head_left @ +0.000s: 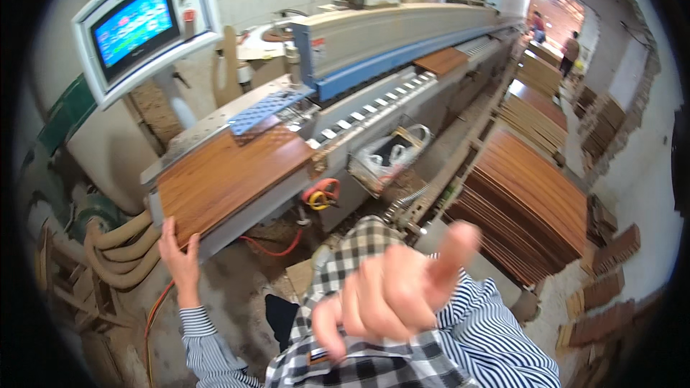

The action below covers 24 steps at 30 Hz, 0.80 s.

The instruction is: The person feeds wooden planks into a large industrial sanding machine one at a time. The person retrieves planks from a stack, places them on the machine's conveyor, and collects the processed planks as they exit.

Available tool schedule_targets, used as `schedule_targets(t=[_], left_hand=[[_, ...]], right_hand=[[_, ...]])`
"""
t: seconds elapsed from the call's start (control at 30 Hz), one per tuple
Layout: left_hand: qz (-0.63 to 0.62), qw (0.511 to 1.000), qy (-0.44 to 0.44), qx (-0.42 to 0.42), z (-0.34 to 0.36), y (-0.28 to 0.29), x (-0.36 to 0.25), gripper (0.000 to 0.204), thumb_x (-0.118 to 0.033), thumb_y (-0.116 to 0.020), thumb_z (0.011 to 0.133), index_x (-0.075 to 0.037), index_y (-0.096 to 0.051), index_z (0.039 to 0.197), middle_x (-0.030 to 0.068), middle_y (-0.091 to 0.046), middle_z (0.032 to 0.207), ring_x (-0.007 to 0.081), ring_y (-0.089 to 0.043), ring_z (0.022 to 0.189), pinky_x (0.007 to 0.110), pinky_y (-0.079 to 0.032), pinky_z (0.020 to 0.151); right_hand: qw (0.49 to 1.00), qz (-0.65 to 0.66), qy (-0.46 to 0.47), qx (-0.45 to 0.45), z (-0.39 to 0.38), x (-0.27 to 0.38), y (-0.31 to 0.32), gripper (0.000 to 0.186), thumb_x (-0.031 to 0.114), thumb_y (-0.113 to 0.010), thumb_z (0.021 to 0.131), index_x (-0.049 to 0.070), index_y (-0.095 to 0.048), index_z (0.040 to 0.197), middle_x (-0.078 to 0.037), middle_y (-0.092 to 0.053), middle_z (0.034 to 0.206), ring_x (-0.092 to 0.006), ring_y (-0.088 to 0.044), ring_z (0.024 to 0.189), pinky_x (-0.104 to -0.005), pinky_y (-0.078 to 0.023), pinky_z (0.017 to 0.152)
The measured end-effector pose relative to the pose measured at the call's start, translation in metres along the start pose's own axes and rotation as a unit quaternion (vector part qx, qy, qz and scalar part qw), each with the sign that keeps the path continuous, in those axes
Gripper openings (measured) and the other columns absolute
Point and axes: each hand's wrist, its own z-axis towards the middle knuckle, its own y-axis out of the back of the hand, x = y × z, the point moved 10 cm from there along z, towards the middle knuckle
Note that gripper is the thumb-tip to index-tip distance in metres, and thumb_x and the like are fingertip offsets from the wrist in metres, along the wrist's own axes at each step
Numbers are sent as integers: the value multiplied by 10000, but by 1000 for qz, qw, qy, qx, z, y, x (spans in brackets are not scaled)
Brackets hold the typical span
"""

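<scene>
A wood-grain panel (233, 176) lies on the infeed end of a long machine, its far end beneath a blue perforated guard (269, 110). My left hand (180, 255) rests against the near left end of this panel, fingers stretched out and thumb apart along its edge. In front of my checked apron (374, 237) hovers my right hand (395, 291), blurred by motion. Its fingers are loosely bent, with one pointing outward, and nothing shows in them. To the right stands a tall stack of similar brown panels (528, 194).
A control screen (136, 25) hangs at upper left. Another panel (440, 61) lies farther down the machine's track. A wire basket with white bags (388, 158) hangs on its side, near an orange coiled hose (321, 192). Thick hoses (122, 251) lie at left. Two people (570, 52) stand far off.
</scene>
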Motion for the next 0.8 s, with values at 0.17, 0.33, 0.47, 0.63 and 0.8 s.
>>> schedule_targets(t=[0.17, 0.33, 0.47, 0.63, 0.8], left_hand=[[-29, 999, 33, 27, -13, 4, 19, 603, -253, -629, 954, -29, -403, 1466, 166, -427, 1501, 315, -389, 1394, 409, -305, 1142], [-78, 995, 46, 34, -8, 3, 16, 570, -253, -613, 968, -23, -423, 1454, 162, -437, 1496, 306, -410, 1383, 402, -328, 1133], [-83, 995, 49, 33, -11, 4, 23, 560, -244, -613, 969, -22, -431, 1449, 163, -439, 1494, 304, -412, 1382, 400, -327, 1134], [-120, 989, 71, 55, -8, 4, 10, 560, -235, -614, 971, -37, -423, 1459, 159, -446, 1488, 302, -414, 1379, 411, -334, 1127], [-124, 987, 71, 67, -8, 5, 18, 561, -237, -615, 973, -58, -420, 1467, 147, -446, 1488, 305, -414, 1377, 415, -350, 1116]], right_hand=[[992, 32, 72, 97, 5, 26, -63, 756, 712, -155, 971, 155, -431, 541, 45, -432, 496, -148, -348, 416, -447, -441, 786], [993, 24, 78, 89, -1, 35, -63, 751, 718, -193, 964, 148, -442, 543, 36, -439, 494, -149, -358, 408, -459, -436, 827], [993, 26, 77, 84, -5, 36, -64, 748, 722, -223, 958, 142, -451, 545, 28, -445, 493, -150, -366, 402, -469, -431, 860], [993, 38, 83, 75, -13, 36, -59, 745, 728, -260, 950, 135, -461, 547, 18, -452, 492, -151, -376, 395, -481, -425, 902], [992, 38, 86, 79, -15, 37, -61, 744, 734, -298, 942, 127, -472, 549, 9, -459, 491, -152, -386, 388, -493, -419, 943]])
